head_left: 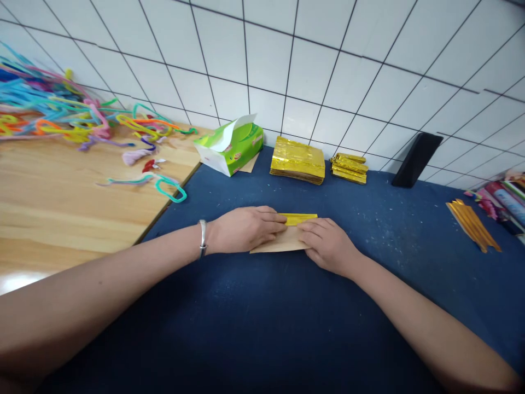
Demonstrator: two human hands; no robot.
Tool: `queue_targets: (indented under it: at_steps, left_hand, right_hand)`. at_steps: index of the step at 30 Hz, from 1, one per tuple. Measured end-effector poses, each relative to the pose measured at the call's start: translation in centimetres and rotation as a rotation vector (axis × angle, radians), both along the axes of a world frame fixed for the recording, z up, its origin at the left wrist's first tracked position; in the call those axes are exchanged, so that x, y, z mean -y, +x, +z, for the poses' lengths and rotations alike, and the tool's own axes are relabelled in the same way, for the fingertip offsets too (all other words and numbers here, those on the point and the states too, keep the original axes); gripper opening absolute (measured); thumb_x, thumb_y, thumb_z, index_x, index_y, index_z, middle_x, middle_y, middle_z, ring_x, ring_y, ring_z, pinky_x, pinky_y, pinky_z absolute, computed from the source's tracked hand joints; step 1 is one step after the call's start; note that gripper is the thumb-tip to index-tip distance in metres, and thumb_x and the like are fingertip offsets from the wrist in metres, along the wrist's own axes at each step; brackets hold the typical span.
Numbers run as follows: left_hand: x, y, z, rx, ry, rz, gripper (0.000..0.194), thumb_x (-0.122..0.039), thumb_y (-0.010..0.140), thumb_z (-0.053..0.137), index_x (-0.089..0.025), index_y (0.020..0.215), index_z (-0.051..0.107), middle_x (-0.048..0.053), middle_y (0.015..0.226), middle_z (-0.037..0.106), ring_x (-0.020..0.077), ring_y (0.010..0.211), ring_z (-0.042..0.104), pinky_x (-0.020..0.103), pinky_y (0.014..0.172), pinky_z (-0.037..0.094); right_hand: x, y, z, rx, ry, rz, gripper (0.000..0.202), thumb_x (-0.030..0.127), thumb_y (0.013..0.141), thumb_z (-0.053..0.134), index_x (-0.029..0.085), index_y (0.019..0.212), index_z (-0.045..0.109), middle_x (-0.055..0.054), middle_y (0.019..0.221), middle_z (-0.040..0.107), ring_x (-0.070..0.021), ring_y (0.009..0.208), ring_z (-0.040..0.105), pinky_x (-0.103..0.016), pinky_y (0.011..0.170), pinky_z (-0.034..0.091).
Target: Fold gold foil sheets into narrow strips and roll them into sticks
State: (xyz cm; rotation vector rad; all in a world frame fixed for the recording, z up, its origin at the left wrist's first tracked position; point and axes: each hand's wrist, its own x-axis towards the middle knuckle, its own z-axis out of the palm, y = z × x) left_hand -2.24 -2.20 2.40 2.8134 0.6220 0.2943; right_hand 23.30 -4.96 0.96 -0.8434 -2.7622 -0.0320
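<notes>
A sheet of paper [283, 241], tan on its upper face, lies on the dark blue table with its far edge folded over as a gold strip. My left hand [250, 229] rests on the sheet's left part, fingers together and pressing by the fold. On the right part lies my right hand [328, 244], its fingers bent onto the strip and the paper's edge. Beyond the hands are a stack of gold paper [297, 160] and a small pile of folded gold strips [349, 168].
A green tissue box [235, 145] and a black phone-like object [417, 160] stand by the tiled wall. Colourful fuzzy stems [61, 117] cover part of the wooden table at left. Golden strips [473, 224] lie at right, near assorted items [504, 202].
</notes>
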Motion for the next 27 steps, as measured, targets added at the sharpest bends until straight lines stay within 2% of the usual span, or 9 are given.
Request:
queue_targets:
  at_steps: [4,7,9,12,16,20,27]
  left_hand:
    - [-0.7,-1.0,0.8,0.006,-0.259,-0.020,0.033,-0.030,0.092,0.037,-0.018,0.120,0.051,0.007,0.132,0.049,0.0176,0.124,0.041,0.029,0.102,0.033]
    - [-0.9,-1.6,1.8,0.032,-0.404,-0.069,0.038,-0.041,0.087,0.048,-0.017,0.116,0.052,0.010,0.132,0.048,0.0223,0.123,0.043,0.030,0.097,0.037]
    - [-0.8,-1.7,2.1,0.045,-0.437,-0.092,0.045,-0.047,0.079,0.057,-0.016,0.111,0.053,0.012,0.128,0.050,0.0262,0.124,0.042,0.031,0.096,0.038]
    - [-0.6,-1.5,2.3,0.060,-0.444,-0.088,0.045,-0.052,0.073,0.062,-0.015,0.098,0.056,0.012,0.121,0.055,0.0284,0.124,0.041,0.031,0.094,0.039]
    - [-0.4,-0.8,2.1,0.093,-0.429,0.028,0.029,-0.042,0.085,0.051,-0.015,0.086,0.060,0.010,0.110,0.060,0.0227,0.115,0.050,0.029,0.091,0.042]
    - [-0.5,-0.2,1.3,0.149,-0.369,0.157,0.027,-0.031,0.090,0.043,-0.015,0.079,0.061,0.006,0.105,0.062,0.0157,0.102,0.056,0.027,0.089,0.044]
    - [0.0,0.3,-0.1,0.095,-0.178,0.261,0.018,-0.025,0.085,0.051,-0.016,0.071,0.057,0.006,0.098,0.061,0.0161,0.097,0.055,0.030,0.087,0.046]
  right_hand:
    - [-0.4,0.7,0.2,-0.029,-0.098,-0.004,0.018,0.020,0.083,0.049,0.019,0.098,0.060,-0.008,0.117,0.058,-0.0224,0.110,0.049,-0.040,0.090,0.037]
    - [-0.5,0.9,0.5,-0.099,-0.188,0.007,0.015,0.021,0.083,0.050,0.020,0.095,0.060,-0.007,0.116,0.059,-0.0197,0.109,0.050,-0.038,0.092,0.036]
    - [-0.7,0.8,0.7,-0.163,-0.222,-0.004,0.011,0.025,0.084,0.052,0.020,0.088,0.060,-0.006,0.106,0.061,-0.0178,0.102,0.053,-0.037,0.091,0.036]
    - [-0.8,0.6,0.8,-0.243,-0.255,-0.033,0.016,0.031,0.085,0.052,0.019,0.077,0.059,-0.003,0.084,0.062,-0.0145,0.083,0.055,-0.035,0.085,0.037]
    - [-1.0,0.5,0.7,-0.274,-0.306,-0.105,0.027,0.030,0.090,0.044,0.019,0.069,0.056,0.001,0.068,0.057,-0.0121,0.069,0.051,-0.031,0.077,0.037]
    - [-1.1,0.4,0.4,-0.259,-0.323,-0.270,0.032,0.032,0.092,0.040,0.019,0.067,0.054,0.001,0.065,0.055,-0.0126,0.068,0.049,-0.028,0.069,0.037]
    - [-1.1,0.2,-0.3,-0.151,-0.236,-0.444,0.025,0.037,0.088,0.047,0.020,0.071,0.054,0.000,0.067,0.057,-0.0141,0.068,0.051,-0.025,0.063,0.037]
